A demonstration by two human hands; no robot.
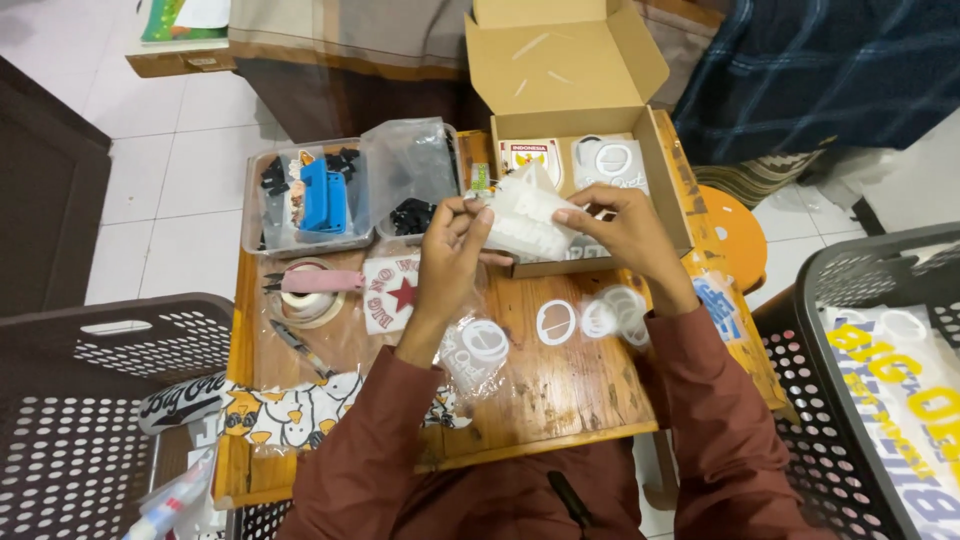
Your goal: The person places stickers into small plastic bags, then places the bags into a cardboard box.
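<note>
We hold a clear plastic packet [525, 215] between both hands above a small wooden table [560, 390]. Our left hand [450, 240] pinches its near edge, fingers closed on the plastic. Our right hand [620, 225] grips the opposite edge, thumb and fingertips closed. Just beyond our fingers sits an open cardboard box [570, 70]. Below our wrists lie round white rings [556, 322]. Left of our fingers stands a clear tray of parts [310, 195].
</note>
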